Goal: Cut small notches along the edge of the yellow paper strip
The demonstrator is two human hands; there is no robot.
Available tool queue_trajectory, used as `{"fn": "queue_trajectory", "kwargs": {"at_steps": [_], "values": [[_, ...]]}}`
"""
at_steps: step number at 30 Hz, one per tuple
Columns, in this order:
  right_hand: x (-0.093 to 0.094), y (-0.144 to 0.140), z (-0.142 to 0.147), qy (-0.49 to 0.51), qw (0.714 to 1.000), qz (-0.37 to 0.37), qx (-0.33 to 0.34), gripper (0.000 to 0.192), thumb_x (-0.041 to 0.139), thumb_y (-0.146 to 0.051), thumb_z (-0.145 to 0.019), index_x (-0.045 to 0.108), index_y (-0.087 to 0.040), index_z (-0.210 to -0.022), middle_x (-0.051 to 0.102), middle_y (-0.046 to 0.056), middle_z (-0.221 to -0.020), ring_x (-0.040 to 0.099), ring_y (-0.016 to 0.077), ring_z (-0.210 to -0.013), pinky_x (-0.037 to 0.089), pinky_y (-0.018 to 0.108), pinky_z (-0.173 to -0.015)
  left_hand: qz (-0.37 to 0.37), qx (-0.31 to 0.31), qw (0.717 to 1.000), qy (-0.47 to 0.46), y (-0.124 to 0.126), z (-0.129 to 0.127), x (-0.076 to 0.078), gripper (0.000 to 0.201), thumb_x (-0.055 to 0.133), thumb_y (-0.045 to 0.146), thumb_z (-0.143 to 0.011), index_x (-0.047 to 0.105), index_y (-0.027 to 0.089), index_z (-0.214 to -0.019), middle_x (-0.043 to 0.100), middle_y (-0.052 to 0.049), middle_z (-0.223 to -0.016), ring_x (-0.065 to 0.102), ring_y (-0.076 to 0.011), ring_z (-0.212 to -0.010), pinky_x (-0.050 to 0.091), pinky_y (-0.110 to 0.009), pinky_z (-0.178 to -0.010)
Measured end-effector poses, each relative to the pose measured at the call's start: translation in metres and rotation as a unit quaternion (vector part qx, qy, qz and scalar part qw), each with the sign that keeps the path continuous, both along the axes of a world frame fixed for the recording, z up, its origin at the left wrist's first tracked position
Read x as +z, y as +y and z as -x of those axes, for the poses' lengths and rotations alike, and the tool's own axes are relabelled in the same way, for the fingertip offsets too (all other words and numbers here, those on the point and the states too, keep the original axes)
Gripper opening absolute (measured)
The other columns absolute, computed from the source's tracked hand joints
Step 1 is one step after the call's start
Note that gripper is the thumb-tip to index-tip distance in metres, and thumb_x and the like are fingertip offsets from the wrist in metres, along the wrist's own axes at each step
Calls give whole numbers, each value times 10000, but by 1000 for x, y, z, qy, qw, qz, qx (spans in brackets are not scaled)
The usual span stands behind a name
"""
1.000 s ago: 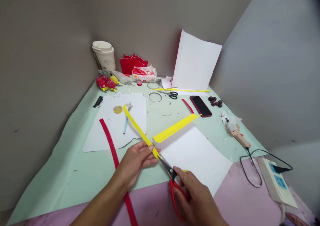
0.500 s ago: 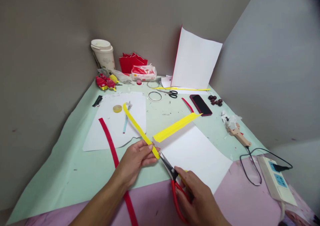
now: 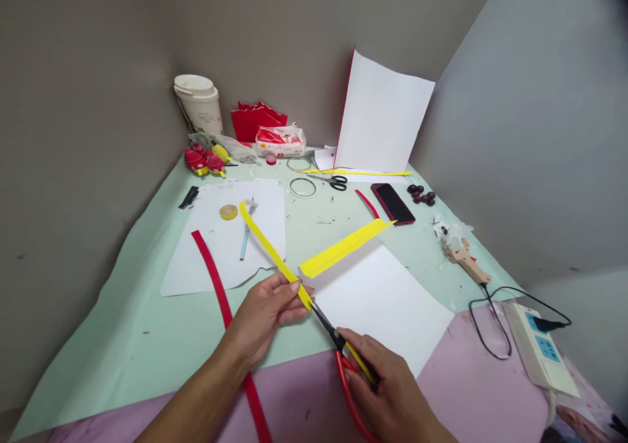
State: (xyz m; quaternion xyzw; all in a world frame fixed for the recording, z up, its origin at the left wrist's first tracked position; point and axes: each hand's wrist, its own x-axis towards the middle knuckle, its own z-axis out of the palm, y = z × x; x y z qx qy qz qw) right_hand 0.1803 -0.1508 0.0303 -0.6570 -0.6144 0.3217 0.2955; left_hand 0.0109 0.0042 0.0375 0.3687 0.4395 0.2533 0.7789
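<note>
The yellow paper strip (image 3: 275, 254) rose over the table, pinched in the left hand (image 3: 267, 312) just beside the red-handled scissors (image 3: 343, 358), gripped by the right hand (image 3: 387, 390). Light and floppy, it looked best held near the blades.

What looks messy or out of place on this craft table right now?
Small paper scraps are scattered over the green table cover. A long red strip hangs off the front edge. A white sheet stands propped against the wall instead of lying flat. Nothing looks spilled or broken.
</note>
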Motion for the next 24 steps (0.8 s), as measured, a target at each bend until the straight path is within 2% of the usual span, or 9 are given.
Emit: {"fn": "queue_trajectory", "kwargs": {"at_steps": [12, 18, 24], "values": [[4, 7, 1, 60, 998, 10, -5, 419, 508, -199, -869, 548, -217, -1285, 663, 42, -946, 631, 192, -890, 487, 274, -799, 5, 0, 1000, -5, 0, -1, -1, 264, 659, 304, -836, 630, 134, -1037, 722, -118, -1017, 673, -161, -849, 554, -271, -766], [3, 9, 2, 74, 997, 7, 4, 407, 515, -195, -884, 538, -261, -1285, 657, 13, -931, 616, 170, -832, 475, 251, -756, 12, 6, 1000, 0, 1, -1, -1, 260, 668, 308, -830, 631, 137, -1022, 723, -115, -1019, 673, -156, -835, 554, -275, -767], [0, 9, 2, 68, 998, 1, 5, 418, 517, -185, -886, 531, -260, -1296, 662, 18, -955, 622, 169, -856, 479, 249, -775, 15, 9, 1000, 0, 0, -1, -2, 266, 667, 309, -833, 630, 144, -1039, 726, -111, -1011, 675, -154, -831, 550, -261, -749]]}}
